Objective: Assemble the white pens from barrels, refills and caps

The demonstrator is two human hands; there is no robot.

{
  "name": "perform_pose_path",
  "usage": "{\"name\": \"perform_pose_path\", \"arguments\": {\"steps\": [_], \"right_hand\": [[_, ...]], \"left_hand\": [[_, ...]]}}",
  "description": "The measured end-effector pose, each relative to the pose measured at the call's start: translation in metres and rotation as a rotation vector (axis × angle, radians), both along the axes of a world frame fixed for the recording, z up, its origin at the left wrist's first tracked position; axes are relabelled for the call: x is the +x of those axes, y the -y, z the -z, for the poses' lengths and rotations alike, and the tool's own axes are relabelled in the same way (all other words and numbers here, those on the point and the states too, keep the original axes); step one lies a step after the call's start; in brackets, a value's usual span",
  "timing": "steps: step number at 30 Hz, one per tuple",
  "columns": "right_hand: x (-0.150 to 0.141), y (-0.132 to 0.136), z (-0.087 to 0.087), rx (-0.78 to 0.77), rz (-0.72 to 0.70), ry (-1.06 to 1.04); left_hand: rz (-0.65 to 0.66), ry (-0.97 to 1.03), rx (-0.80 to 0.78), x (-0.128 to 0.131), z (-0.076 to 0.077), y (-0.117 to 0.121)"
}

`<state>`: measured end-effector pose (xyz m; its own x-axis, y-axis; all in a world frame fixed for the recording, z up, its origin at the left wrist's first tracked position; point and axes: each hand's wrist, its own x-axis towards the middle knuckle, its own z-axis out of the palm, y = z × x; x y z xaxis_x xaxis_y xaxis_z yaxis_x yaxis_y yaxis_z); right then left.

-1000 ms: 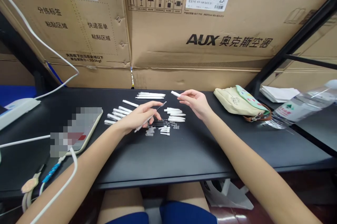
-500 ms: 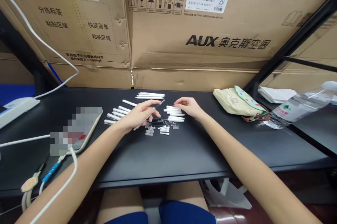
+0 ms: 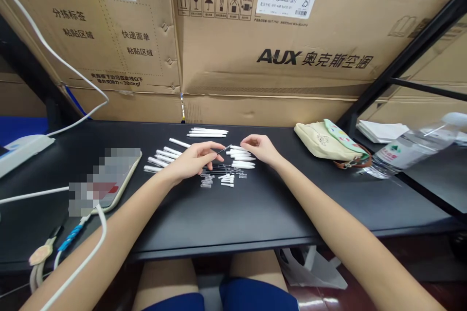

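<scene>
My left hand [image 3: 192, 161] pinches a thin pen refill [image 3: 223, 149] whose tip points right. My right hand [image 3: 260, 148] hovers over a pile of white tapered pen parts [image 3: 243, 159], fingers curled down onto one of them. Between my hands lie dark refills [image 3: 219, 170] and small white caps [image 3: 228, 180] on the black table [image 3: 233, 213]. White pen barrels [image 3: 162, 156] lie left of my left hand, and assembled white pens [image 3: 207, 132] lie farther back.
A phone [image 3: 105, 179] with a cable lies at the left. A cloth pouch [image 3: 330, 141] and a plastic bottle [image 3: 412, 151] sit at the right. Cardboard boxes [image 3: 277, 43] wall off the back. A white device [image 3: 22, 151] stands far left.
My right hand came down from holding a white part in the air to the pile of white parts. My left hand stayed in place with the refill.
</scene>
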<state>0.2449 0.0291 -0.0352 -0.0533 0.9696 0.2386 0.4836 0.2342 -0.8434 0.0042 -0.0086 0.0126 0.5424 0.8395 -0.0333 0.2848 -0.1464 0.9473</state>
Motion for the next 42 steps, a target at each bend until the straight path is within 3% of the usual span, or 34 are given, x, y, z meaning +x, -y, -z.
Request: {"name": "perform_pose_path", "arguments": {"steps": [9,13,15,20,24,27,31,35,42], "right_hand": [[0.002,-0.002,0.002,0.04,0.011,0.019],[-0.003,0.004,-0.007,0.094,0.032,0.0],[-0.009,0.011,-0.015,0.097,-0.023,-0.077],[-0.025,0.031,-0.029,-0.091,-0.303,-0.244],[-0.023,0.033,-0.033,-0.113,-0.279,-0.278],[-0.013,0.03,-0.036,-0.106,-0.273,-0.175],[-0.005,0.031,-0.041,-0.156,-0.408,0.138],[-0.005,0.037,-0.046,-0.13,-0.448,0.315],[-0.004,0.04,-0.049,-0.106,-0.461,0.426]], "left_hand": [[0.014,-0.006,0.012,0.0,0.001,-0.001],[0.01,-0.011,0.013,0.0,0.0,-0.001],[0.012,-0.019,0.012,0.0,-0.001,0.0],[0.039,-0.046,0.005,0.001,-0.003,0.002],[0.029,-0.037,-0.004,0.001,-0.002,0.002],[-0.068,0.0,0.008,0.0,0.0,-0.002],[-0.184,0.052,0.017,-0.001,0.002,-0.006],[-0.171,0.058,0.013,-0.001,0.001,-0.005],[-0.157,0.054,0.001,0.0,0.002,-0.004]]}}
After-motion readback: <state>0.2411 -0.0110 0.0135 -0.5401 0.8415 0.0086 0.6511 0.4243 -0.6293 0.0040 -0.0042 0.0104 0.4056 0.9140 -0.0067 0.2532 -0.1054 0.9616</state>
